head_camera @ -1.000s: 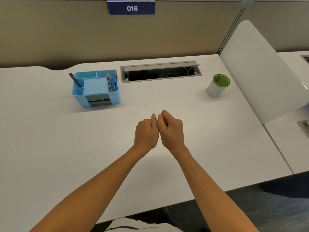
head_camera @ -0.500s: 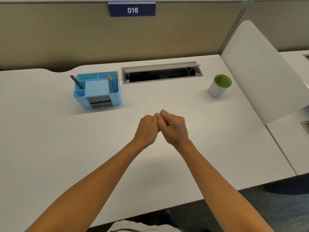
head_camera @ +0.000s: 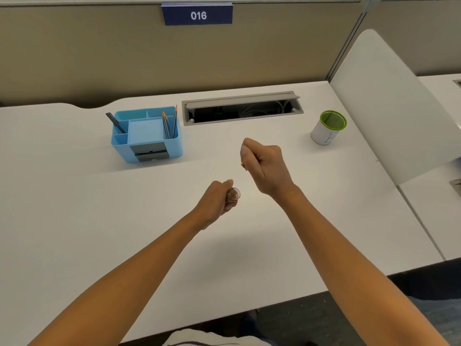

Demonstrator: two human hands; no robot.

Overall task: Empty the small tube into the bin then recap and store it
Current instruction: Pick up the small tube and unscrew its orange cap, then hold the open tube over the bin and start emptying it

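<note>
where white desk (head_camera: 99, 233) meets partition (head_camera: 99, 58)

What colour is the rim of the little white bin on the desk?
Bright green, seen in the head view: bin.

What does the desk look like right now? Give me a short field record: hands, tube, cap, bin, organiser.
left hand: closed around the small tube
small tube: uncapped, open mouth towards the camera
right hand: raised, pinching a small coloured piece, likely the cap
bin: white with green rim, upright, far right of the desk
organiser: blue, holds pencils, far left
emptying: not yet done
</note>
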